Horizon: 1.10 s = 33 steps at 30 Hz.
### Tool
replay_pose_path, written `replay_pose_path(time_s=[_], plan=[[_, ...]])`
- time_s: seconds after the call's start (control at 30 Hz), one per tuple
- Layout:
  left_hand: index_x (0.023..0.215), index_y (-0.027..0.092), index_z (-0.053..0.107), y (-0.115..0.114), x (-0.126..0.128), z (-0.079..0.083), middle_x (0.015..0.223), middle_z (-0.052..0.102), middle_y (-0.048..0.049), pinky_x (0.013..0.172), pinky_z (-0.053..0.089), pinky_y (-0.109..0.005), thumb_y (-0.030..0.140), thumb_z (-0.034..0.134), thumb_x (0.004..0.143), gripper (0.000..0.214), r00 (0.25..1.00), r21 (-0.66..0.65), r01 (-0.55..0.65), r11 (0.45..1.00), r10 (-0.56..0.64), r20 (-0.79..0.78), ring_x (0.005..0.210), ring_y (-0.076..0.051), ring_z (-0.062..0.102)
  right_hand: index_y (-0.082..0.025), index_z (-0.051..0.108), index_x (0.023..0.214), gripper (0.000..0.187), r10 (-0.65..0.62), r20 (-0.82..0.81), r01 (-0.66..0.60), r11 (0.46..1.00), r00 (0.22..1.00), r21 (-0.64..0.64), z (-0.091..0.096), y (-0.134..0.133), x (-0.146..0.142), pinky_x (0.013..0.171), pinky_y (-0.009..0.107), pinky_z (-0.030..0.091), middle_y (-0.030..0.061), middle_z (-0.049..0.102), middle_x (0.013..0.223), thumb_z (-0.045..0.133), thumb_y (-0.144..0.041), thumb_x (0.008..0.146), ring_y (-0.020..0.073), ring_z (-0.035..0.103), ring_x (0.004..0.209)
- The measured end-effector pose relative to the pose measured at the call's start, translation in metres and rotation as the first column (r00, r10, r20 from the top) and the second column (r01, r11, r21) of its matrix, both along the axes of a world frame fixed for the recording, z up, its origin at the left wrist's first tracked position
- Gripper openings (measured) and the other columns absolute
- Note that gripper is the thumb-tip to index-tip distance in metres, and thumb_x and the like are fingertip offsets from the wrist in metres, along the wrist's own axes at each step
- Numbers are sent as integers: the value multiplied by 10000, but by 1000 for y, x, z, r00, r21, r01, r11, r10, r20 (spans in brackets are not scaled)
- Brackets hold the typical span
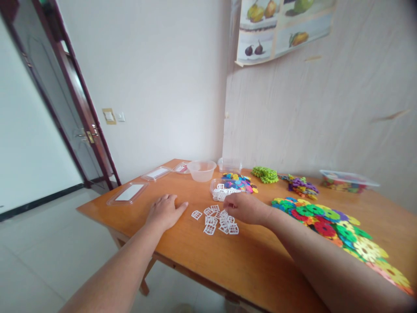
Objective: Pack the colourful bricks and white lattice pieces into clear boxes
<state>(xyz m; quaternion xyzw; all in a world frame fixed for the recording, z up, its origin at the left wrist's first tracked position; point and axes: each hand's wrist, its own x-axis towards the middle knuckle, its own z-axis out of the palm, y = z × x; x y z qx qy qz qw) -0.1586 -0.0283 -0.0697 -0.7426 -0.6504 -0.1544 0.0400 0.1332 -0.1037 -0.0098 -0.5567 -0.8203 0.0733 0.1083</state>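
Observation:
My left hand lies flat on the wooden table, fingers stretched out, holding nothing. Just right of it, several small white window-shaped plastic pieces are scattered on the table. My right hand rests over the far edge of that scatter with its fingers curled down onto the pieces; what they pinch is hidden. Behind it stands a small clear container with more white pieces in it.
Colourful snowflake discs spread along the right side, with further piles of multicoloured, green and purple pieces. A clear bowl, flat clear lids and a filled clear box stand near the wall. A door is at left.

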Motion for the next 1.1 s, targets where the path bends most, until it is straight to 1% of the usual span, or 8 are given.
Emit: replay_pose_path(time_s=[0.07, 0.2, 0.37, 0.47, 0.6, 0.73, 0.9, 1.1], plan=[[1249, 217, 597, -1, 0, 1, 1294, 613, -136, 1010, 394, -431, 745, 342, 836, 718, 1000, -4, 1, 1000, -1, -2, 1211, -321, 551, -206, 702, 880, 149, -8, -18, 7, 999, 1000, -50, 1, 1, 4, 618, 240, 363, 27, 705, 873, 576, -262, 823, 159, 600, 765], [1252, 201, 596, -1, 1, 1, 1312, 603, -140, 1007, 399, -434, 740, 347, 838, 724, 1000, -3, 0, 1000, 0, -9, 1217, -322, 544, -210, 688, 912, 239, 32, -57, -40, 988, 998, -146, -4, 2, 7, 575, 229, 351, 11, 687, 845, 662, -405, 776, 148, 581, 723], [1253, 200, 596, 0, 0, 0, 1294, 611, -137, 1002, 401, -443, 737, 347, 841, 721, 1000, 3, 5, 1000, -5, -9, 1206, -322, 550, -202, 652, 821, 126, 36, -87, -49, 988, 996, -149, -16, 5, 3, 555, 215, 350, -9, 675, 788, 644, -302, 744, 134, 579, 702], [1264, 196, 592, -1, 1, 1, 1297, 608, -140, 1001, 399, -440, 732, 357, 840, 723, 1000, -4, -1, 1000, 1, -5, 1210, -323, 546, -199, 633, 791, 83, 15, -87, -28, 989, 996, -145, -17, 6, 1, 543, 213, 343, -10, 670, 763, 617, -267, 747, 133, 578, 694], [1265, 195, 594, -1, 1, 2, 1295, 609, -142, 1002, 394, -436, 729, 357, 840, 723, 1000, -9, -5, 1000, 5, -10, 1211, -326, 547, -210, 634, 851, 246, -15, -59, 6, 990, 998, -138, -8, 3, 6, 550, 232, 351, 10, 683, 829, 643, -442, 770, 156, 587, 721], [1260, 194, 595, -1, 1, 2, 1292, 610, -143, 1007, 392, -429, 728, 355, 842, 720, 1000, -1, 3, 1000, -3, -10, 1216, -322, 544, -214, 634, 866, 447, -2, 45, 13, 969, 999, -248, 2, -1, 13, 534, 246, 350, 22, 690, 851, 698, -618, 684, 175, 591, 716], [1256, 189, 596, -2, 2, 4, 1279, 615, -146, 999, 398, -435, 727, 351, 844, 721, 1000, -5, 2, 1000, -2, -16, 1196, -323, 555, -208, 635, 806, 309, 54, 57, -32, 943, 997, -331, 5, -4, 13, 525, 243, 348, -2, 666, 776, 729, -475, 681, 154, 567, 676], [1263, 186, 592, -2, 1, 4, 1284, 614, -146, 989, 407, -430, 726, 348, 845, 726, 1000, -9, -6, 1000, 6, -23, 1193, -322, 559, -192, 614, 780, 213, 108, -161, -160, 921, 981, -354, 6, 2, 20, 520, 213, 350, -23, 619, 737, 696, -379, 724, 114, 521, 649]])
